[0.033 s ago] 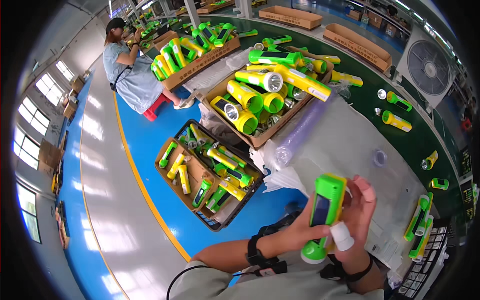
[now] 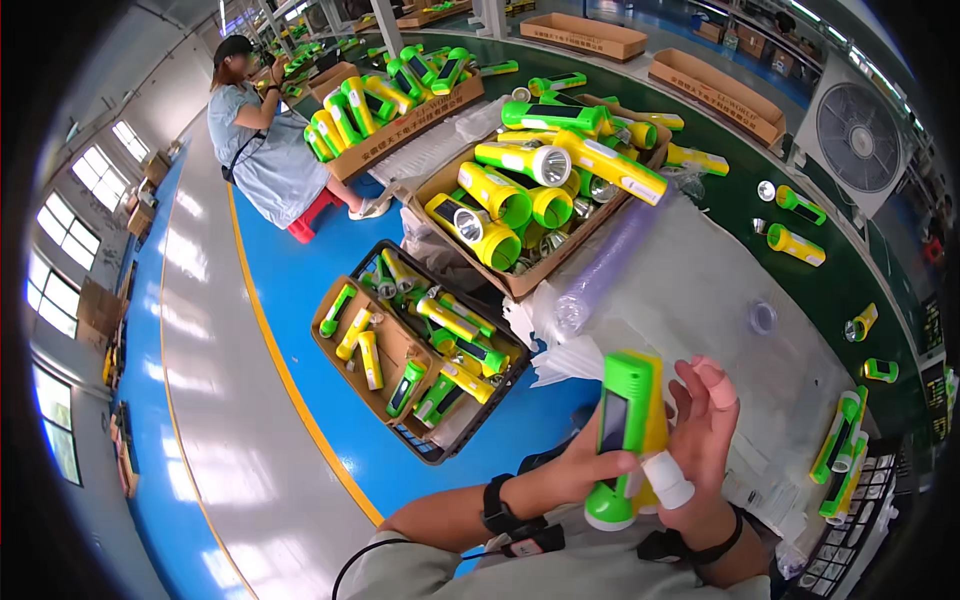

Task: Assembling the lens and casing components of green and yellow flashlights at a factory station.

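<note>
A green and yellow flashlight with a dark panel on its side is in my left hand, held upright, its rounded green end down. My left thumb lies across its body. Just to its right is my right hand, fingers spread and raised, with a white wrapping on the thumb and a pale covering on a fingertip. That thumb is close to the flashlight's yellow side; whether they touch I cannot tell.
Ahead, a cardboard box overflows with flashlights. A black crate with more stands on the blue floor, left. Loose flashlights lie along the green bench; others are stacked beside a wire rack, right. A person sits far left.
The flashlight and my left hand have shifted slightly left. More of the flashlight's yellow side now shows, and the gap to my right fingers has widened.
</note>
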A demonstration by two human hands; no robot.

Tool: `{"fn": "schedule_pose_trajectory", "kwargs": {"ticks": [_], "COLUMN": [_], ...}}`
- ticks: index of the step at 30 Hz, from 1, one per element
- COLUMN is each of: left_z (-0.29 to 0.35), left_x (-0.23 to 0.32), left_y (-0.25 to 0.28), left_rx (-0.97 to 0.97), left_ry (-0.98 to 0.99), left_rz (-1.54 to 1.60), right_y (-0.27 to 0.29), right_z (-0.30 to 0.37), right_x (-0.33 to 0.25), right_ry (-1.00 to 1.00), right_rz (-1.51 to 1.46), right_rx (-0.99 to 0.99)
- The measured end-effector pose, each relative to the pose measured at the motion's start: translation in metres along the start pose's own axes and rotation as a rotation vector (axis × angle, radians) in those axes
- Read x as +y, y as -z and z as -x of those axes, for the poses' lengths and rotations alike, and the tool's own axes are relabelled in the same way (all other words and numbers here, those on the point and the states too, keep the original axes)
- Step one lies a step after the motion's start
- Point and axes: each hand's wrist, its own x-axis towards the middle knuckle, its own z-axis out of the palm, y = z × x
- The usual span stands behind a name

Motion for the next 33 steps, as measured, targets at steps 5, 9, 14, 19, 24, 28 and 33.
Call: {"fn": "schedule_pose_trajectory", "kwargs": {"ticks": [5, 9, 14, 19, 24, 28, 33], "left_z": [0.06, 0.076, 0.078, 0.049, 0.043, 0.026, -0.006], "left_x": [0.032, 0.058, 0.087, 0.134, 0.173, 0.167, 0.133], "left_y": [0.072, 0.191, 0.372, 0.46, 0.51, 0.519, 0.38], "left_rx": [0.364, 0.797, 1.169, 1.291, 1.789, 1.754, 1.327], "left_ry": [-0.153, -0.253, -0.077, -0.116, -0.117, -0.256, -0.817], "left_rz": [0.366, 0.213, -0.062, -0.249, -0.463, -0.733, -0.967], "right_y": [0.019, 0.098, 0.188, 0.192, 0.153, 0.143, 0.166], "right_z": [-0.001, 0.02, 0.082, 0.124, 0.133, 0.142, 0.165], "right_x": [-0.021, -0.047, -0.017, -0.025, -0.003, -0.012, -0.038], "right_ry": [0.206, 0.309, 0.149, 0.006, -0.166, -0.136, -0.045], "right_rz": [-0.017, 0.047, 0.221, 0.235, 0.196, 0.204, 0.776], "right_rx": [0.239, 0.441, 0.73, 0.993, 0.866, 1.022, 0.931]}}
